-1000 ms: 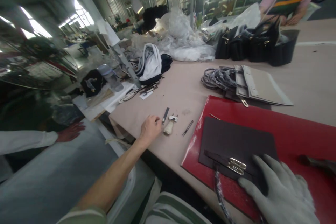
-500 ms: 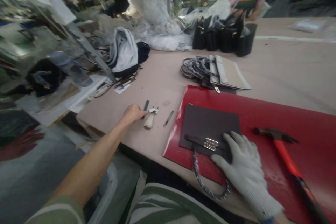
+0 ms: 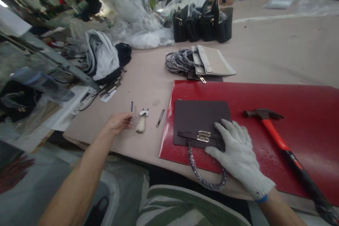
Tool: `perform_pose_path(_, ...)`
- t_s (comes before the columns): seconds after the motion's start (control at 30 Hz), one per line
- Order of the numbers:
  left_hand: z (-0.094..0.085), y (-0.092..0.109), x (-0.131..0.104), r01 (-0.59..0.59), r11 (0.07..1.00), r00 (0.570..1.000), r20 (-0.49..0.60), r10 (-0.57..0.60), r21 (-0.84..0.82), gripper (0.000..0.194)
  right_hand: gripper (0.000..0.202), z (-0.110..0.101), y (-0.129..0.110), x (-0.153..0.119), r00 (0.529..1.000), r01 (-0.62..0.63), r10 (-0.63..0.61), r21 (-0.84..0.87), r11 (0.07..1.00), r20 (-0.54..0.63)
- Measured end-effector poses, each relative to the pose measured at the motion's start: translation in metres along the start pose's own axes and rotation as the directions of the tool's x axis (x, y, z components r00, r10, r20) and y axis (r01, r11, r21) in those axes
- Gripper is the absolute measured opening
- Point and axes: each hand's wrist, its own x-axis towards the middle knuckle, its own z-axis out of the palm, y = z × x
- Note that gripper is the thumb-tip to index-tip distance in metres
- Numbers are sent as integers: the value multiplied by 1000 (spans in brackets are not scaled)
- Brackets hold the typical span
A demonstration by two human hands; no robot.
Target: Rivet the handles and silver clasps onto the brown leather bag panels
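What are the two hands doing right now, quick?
Left hand: bare, fingers pinching a thin metal tool on the table.
Right hand: gloved, open, pressing flat on the dark leather bag panel.

A mat (image 3: 291, 102) lies on the table (image 3: 278, 53), toward its near edge. On the mat's left part sits a bag panel (image 3: 198, 118), its handle (image 3: 203, 180) hanging over the near edge; the right hand (image 3: 235, 152) rests on the panel's near right corner. Right of the panel a hammer (image 3: 280, 144) lies on the mat. Left of the mat, on the table, lie a punch (image 3: 160, 118), then an awl (image 3: 141, 123), then a small blade (image 3: 131, 107) at the fingertips of the left hand (image 3: 119, 122). Behind the mat lies a stack of panels (image 3: 212, 64), with a row of bags (image 3: 202, 24) farther back
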Motion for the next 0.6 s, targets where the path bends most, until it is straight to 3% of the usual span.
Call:
perform_pose_path(0.17, 17, 0, -18, -28, 976, 988, 142, 59, -216, 13, 71, 4, 2, 1, 1000, 6, -6, 2, 1000, -19)
perform_pose_path(0.27, 33, 0, -29, -14, 928, 947, 294, 132, -372, 20, 69, 4, 1, 2, 1000, 6, -6, 1, 1000, -25)
perform_pose_path(0.33, 45, -2, -33, -35, 925, 930, 328, 169, -378, 28, 69, 3, 1, 2, 1000, 11, -11, -1, 1000, -29)
perform_pose_path(0.4, 57, -3, -33, -123, 942, 937, 277, 214, -312, 30, 70, 3, 1, 3, 999, 19, -19, -4, 1000, -31)
perform_pose_path(0.47, 68, -2, -28, -254, 961, 949, 166, 270, -108, 25, 71, 4, 2, 4, 999, 31, -31, -11, 999, -42)
perform_pose_path(0.6, 76, 6, -15, -368, 881, 920, -21, 391, 296, 29, 74, 7, 3, 8, 993, 64, -66, -17, 998, -101)
